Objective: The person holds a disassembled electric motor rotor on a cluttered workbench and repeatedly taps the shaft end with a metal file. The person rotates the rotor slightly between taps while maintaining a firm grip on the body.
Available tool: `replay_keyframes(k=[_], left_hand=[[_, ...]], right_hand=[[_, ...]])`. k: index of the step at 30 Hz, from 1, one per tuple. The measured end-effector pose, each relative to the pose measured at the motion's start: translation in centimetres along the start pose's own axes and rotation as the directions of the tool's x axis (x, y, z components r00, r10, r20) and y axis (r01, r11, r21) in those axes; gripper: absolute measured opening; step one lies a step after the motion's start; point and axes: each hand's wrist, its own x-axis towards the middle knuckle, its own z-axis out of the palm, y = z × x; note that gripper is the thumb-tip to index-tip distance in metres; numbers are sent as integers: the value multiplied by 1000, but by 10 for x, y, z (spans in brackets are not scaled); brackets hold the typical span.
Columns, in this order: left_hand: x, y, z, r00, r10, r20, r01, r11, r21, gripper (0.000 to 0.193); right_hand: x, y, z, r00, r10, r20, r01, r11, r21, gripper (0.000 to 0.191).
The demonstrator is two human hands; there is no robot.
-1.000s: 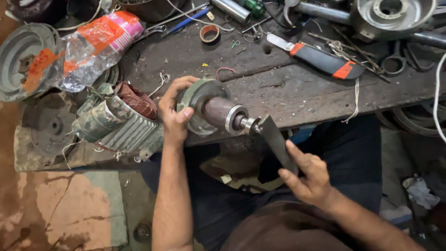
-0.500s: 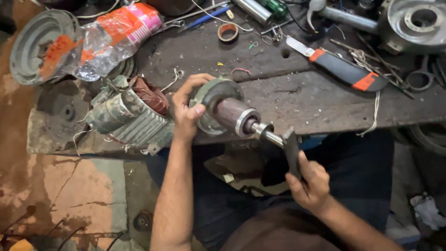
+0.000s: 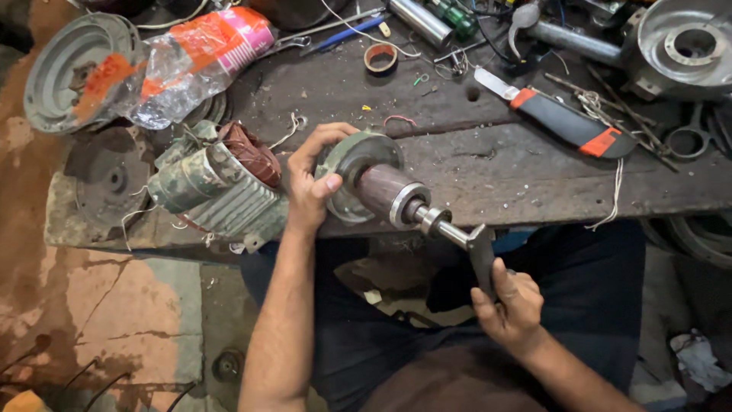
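The rotor point(image 3: 381, 187) is gripped at its end cover by the left hand point(image 3: 309, 187), already out of the stator housing point(image 3: 217, 191) at nine o'clock. A wrench point(image 3: 482, 255), clasped in the right hand point(image 3: 515, 309), is set on the shaft end, apparently not yet freed.

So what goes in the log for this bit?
left hand: grips rotor end cover | right hand: holds wrench on shaft | stator: on bench

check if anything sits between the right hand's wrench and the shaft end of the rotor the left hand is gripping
Nothing visible does. The wrench in the right hand already meets the shaft at its tip, with no wire or tool between them. The left hand grips the rotor by its end cover, clear of the shaft.
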Motion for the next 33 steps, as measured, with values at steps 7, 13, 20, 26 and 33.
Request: replay_keyframes(k=[7,13,20,26,33], left_hand=[[2,7,-2,1000,-7,13,6,999,49,70],[11,-3,-5,997,-73,35,76,994,-74,71],[9,-12,-7,997,-70,25,73,986,-148,71],[8,-11,-4,999,-47,11,48,987,-151,70],[9,-10,-6,999,-29,23,31,993,-112,69]], right_hand=[[7,25,12,989,-144,13,144,990,5,63],[-54,23,-16,1000,19,22,-15,990,-137,58],[-72,13,-30,996,92,1,-92,994,-53,59],[-12,23,3,998,-47,52,48,999,-13,61],[-26,8,3,1000,19,11,-19,1000,4,61]])
